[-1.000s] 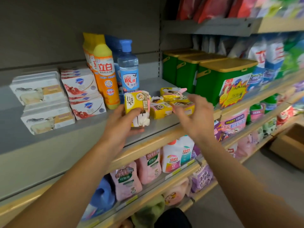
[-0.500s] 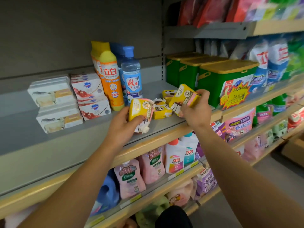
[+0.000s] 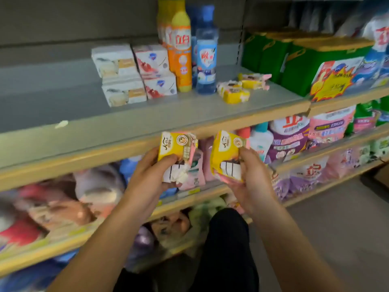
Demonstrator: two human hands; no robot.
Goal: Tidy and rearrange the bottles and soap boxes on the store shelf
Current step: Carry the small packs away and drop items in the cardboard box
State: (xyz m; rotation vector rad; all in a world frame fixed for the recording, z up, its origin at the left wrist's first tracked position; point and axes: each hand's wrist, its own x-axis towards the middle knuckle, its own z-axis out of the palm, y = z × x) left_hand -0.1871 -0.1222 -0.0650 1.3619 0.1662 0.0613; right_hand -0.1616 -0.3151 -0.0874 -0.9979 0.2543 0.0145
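Grey back wall [image 3: 84, 22], grey floor [image 3: 347, 218]

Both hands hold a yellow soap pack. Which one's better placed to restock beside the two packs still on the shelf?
Right, probably. The right hand with its yellow pack sits more nearly below the two shelf packs, right of the blue bottle. The left hand would have to reach across.

Four yellow soap packs [image 3: 233, 94] — four soap boxes [image 3: 114, 62] — two bottles [image 3: 181, 45], three green tubs [image 3: 305, 66].
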